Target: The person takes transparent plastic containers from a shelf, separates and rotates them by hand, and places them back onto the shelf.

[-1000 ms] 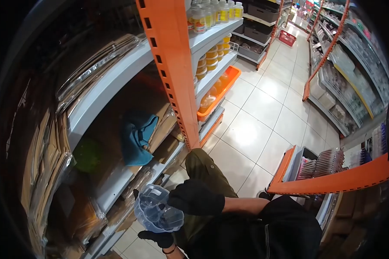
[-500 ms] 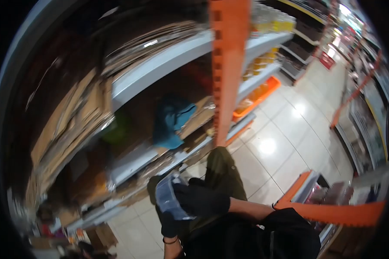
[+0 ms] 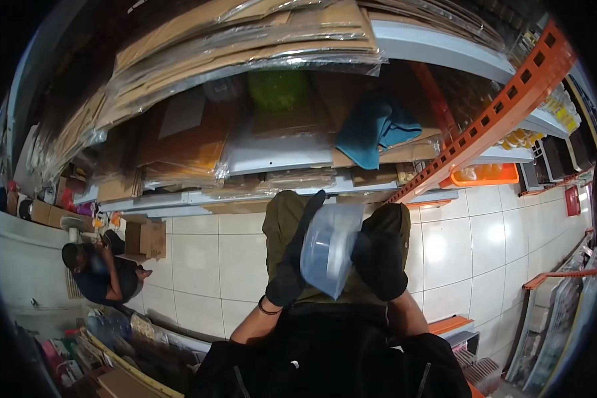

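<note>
A clear plastic container is held upright and slightly tilted in front of my trousers. My left hand, in a black glove, grips its left side, with fingers stretched along the wall. On the other side, my black-gloved right hand has its fingertips against the container's right edge. A whitish strip shows through the plastic; whether it is a label or a reflection I cannot tell.
Ahead stands a shelf rack with stacked cardboard in plastic, a teal cloth and an orange upright. An orange tray lies right. A person sits at left near a cardboard box. Tiled floor lies between.
My view has swung left to face the rack and the seated person. My right hand has gone from across the container to its right side; my left hand still holds it.
</note>
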`<action>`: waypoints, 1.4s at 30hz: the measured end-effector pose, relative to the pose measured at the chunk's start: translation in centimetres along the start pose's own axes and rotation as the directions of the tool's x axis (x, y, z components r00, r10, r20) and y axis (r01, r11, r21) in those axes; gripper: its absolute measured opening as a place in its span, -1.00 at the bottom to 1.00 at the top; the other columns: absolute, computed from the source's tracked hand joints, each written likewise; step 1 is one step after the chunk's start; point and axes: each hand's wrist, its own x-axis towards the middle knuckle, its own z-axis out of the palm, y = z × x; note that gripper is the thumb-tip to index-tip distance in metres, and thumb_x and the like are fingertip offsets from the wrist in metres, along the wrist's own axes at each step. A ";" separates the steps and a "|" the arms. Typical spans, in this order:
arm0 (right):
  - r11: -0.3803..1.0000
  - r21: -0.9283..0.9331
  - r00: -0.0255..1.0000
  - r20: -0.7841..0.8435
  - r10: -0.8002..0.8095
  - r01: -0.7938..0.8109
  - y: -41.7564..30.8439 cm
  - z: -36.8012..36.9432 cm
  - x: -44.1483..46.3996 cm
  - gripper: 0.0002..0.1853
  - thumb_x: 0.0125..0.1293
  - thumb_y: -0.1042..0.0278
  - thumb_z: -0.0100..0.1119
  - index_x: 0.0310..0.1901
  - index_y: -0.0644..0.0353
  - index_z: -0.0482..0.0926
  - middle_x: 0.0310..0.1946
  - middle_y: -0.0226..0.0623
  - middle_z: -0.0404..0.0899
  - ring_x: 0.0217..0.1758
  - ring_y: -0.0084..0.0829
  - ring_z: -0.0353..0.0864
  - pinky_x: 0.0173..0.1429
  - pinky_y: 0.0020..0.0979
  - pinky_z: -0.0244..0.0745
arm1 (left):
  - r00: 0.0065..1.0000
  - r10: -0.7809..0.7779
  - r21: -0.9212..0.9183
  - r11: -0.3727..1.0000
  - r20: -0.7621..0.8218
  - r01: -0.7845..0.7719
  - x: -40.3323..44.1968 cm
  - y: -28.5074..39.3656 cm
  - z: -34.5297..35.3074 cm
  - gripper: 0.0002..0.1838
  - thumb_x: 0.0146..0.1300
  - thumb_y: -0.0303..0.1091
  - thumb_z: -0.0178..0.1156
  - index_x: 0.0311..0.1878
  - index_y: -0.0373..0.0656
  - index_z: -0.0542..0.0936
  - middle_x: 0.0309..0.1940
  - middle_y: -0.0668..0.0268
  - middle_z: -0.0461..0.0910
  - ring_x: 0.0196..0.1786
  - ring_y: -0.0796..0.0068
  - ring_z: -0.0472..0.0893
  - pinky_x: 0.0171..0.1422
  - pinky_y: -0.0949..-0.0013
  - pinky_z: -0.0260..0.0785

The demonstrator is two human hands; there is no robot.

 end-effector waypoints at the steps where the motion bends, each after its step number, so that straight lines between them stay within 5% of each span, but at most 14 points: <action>1: 0.999 -0.036 1.000 0.010 -0.020 0.020 0.0 -0.1 0.0 -0.68 0.29 0.27 0.09 -0.58 0.19 0.61 -0.71 -0.10 0.48 -0.67 -0.12 0.49 -0.55 -0.25 0.33 | 1.000 0.004 -0.006 1.000 0.006 -0.004 0.1 0.0 -0.1 0.08 0.18 0.41 -0.09 0.48 -0.28 -0.13 0.51 0.20 -0.11 0.53 0.33 -0.11 0.54 0.25 -0.21; 5: 0.974 -0.182 0.991 -0.009 -0.135 0.131 -0.1 -0.4 0.1 -0.72 0.30 0.27 0.07 -0.50 0.19 0.63 -0.68 -0.09 0.50 -0.65 -0.12 0.51 -0.54 -0.24 0.32 | 1.000 -0.028 0.039 0.999 -0.003 0.029 0.3 0.1 -0.2 0.31 -0.05 0.68 -0.20 0.48 -0.30 -0.15 0.51 0.17 -0.15 0.53 0.27 -0.10 0.53 0.19 -0.19; 8: 0.968 -0.187 0.985 -0.015 -0.174 0.168 0.0 -0.4 0.0 -0.73 0.31 0.27 0.06 -0.47 0.20 0.63 -0.67 -0.08 0.49 -0.64 -0.12 0.51 -0.54 -0.23 0.31 | 1.000 -0.002 0.063 0.998 -0.030 0.004 0.8 0.5 0.4 0.32 -0.06 0.69 -0.20 0.47 -0.30 -0.15 0.51 0.17 -0.15 0.53 0.25 -0.10 0.53 0.17 -0.18; 12: 0.997 0.044 0.998 0.031 0.061 -0.062 0.2 0.1 -0.1 -0.72 0.31 0.29 0.05 -0.53 0.19 0.59 -0.71 -0.10 0.47 -0.66 -0.11 0.50 -0.55 -0.21 0.29 | 0.999 -0.018 0.033 0.999 -0.035 0.019 0.6 -0.2 -0.2 0.28 -0.03 0.67 -0.19 0.48 -0.25 -0.15 0.51 0.20 -0.14 0.53 0.24 -0.08 0.53 0.18 -0.15; 17: 0.995 0.098 0.995 0.089 -0.037 0.028 1.6 0.9 0.0 -0.76 0.31 0.33 0.03 -0.50 0.19 0.52 -0.64 -0.17 0.50 -0.61 -0.15 0.51 -0.52 -0.23 0.31 | 0.915 -0.307 -0.072 0.952 -0.261 0.298 -1.1 0.7 0.0 0.28 -0.13 0.67 -0.07 0.48 -0.15 -0.07 0.45 0.13 0.03 0.45 0.10 0.11 0.49 0.00 0.00; 25: 0.942 0.328 0.997 0.053 0.051 -0.066 1.2 1.7 0.2 -0.89 0.27 0.46 0.02 -0.35 0.23 0.55 -0.53 -0.18 0.52 -0.56 -0.16 0.53 -0.44 -0.29 0.36 | 0.974 -0.140 -0.511 0.859 -0.178 0.030 -3.7 -2.3 -5.4 -0.08 0.14 0.32 0.12 0.43 -0.02 0.11 0.31 0.23 0.28 0.33 0.15 0.30 0.39 -0.02 0.18; 27: 0.925 0.364 0.994 0.052 0.100 -0.112 1.5 1.3 -0.1 -0.90 0.26 0.48 0.03 -0.33 0.25 0.55 -0.53 -0.17 0.51 -0.54 -0.15 0.54 -0.43 -0.30 0.37 | 0.947 -0.170 -0.331 0.941 -0.273 0.074 -3.8 -2.0 -6.4 -0.10 0.14 0.29 0.14 0.42 -0.03 0.12 0.31 0.22 0.28 0.33 0.13 0.30 0.38 -0.03 0.19; 31: 0.965 0.240 0.994 0.000 0.113 -0.110 2.0 0.5 -0.1 -0.88 0.28 0.46 0.03 -0.28 0.29 0.56 -0.51 -0.12 0.54 -0.50 -0.13 0.56 -0.39 -0.29 0.40 | 0.979 0.021 -0.511 0.850 -0.202 -0.123 -1.5 -2.3 -10.4 -0.30 0.26 -0.02 0.14 0.39 -0.07 0.18 0.31 0.19 0.29 0.32 0.12 0.31 0.40 0.01 0.18; 34: 0.983 0.150 0.990 -0.071 0.118 -0.106 1.8 0.1 -0.8 -0.85 0.29 0.44 0.05 -0.24 0.31 0.58 -0.44 -0.10 0.58 -0.42 -0.13 0.58 -0.29 -0.28 0.42 | 0.904 0.239 -0.340 0.868 -0.354 -0.362 3.3 0.5 -15.3 -0.38 0.27 -0.27 0.16 0.36 -0.21 0.22 0.33 0.11 0.24 0.32 0.15 0.31 0.42 0.09 0.14; 35: 0.984 0.115 0.988 -0.055 0.144 -0.137 1.6 -0.3 -1.3 -0.85 0.29 0.42 0.07 -0.25 0.31 0.59 -0.40 -0.12 0.59 -0.35 -0.15 0.58 -0.22 -0.27 0.43 | 0.810 0.417 0.399 0.882 -0.412 -0.250 5.5 2.5 -17.4 -0.37 0.24 -0.21 0.21 0.31 -0.27 0.29 0.26 0.07 0.33 0.24 0.17 0.38 0.35 0.17 0.19; 37: 0.970 0.115 0.976 -0.002 0.216 -0.214 2.0 -0.7 -2.0 -0.85 0.28 0.40 0.10 -0.27 0.31 0.59 -0.33 -0.12 0.61 -0.27 -0.16 0.58 -0.14 -0.25 0.44 | 0.677 0.723 0.981 0.191 -0.133 -0.011 11.0 6.3 -20.4 -0.35 0.19 -0.07 0.28 0.20 -0.34 0.40 0.10 0.03 0.49 0.09 0.15 0.50 0.25 0.23 0.28; 38: 0.953 0.151 0.965 0.038 0.260 -0.263 2.4 -0.8 -2.3 -0.85 0.27 0.40 0.12 -0.26 0.30 0.60 -0.31 -0.12 0.61 -0.25 -0.14 0.58 -0.13 -0.24 0.44 | 0.593 0.803 0.998 -0.053 0.070 -0.046 13.7 7.7 -21.6 -0.34 0.17 0.01 0.29 0.16 -0.34 0.45 0.01 0.03 0.56 0.02 0.11 0.54 0.20 0.21 0.31; 41: 0.959 0.120 0.966 0.045 0.254 -0.257 3.2 -0.2 -3.2 -0.87 0.25 0.39 0.16 -0.29 0.28 0.60 -0.35 -0.10 0.60 -0.28 -0.11 0.58 -0.19 -0.23 0.43 | 0.850 0.523 0.869 -0.447 0.063 0.211 18.3 12.2 -26.4 -0.27 0.11 0.14 0.28 0.15 -0.31 0.47 0.00 0.02 0.59 0.05 0.00 0.54 0.24 0.15 0.31; 42: 0.966 0.097 0.971 0.047 0.236 -0.239 3.8 0.3 -3.4 -0.88 0.25 0.39 0.16 -0.30 0.26 0.59 -0.38 -0.09 0.60 -0.33 -0.10 0.57 -0.25 -0.23 0.42 | 0.882 0.468 0.850 -0.483 0.049 0.209 20.0 12.8 -26.4 -0.24 0.10 0.15 0.29 0.22 -0.22 0.41 0.09 0.03 0.51 0.13 -0.01 0.49 0.30 0.18 0.26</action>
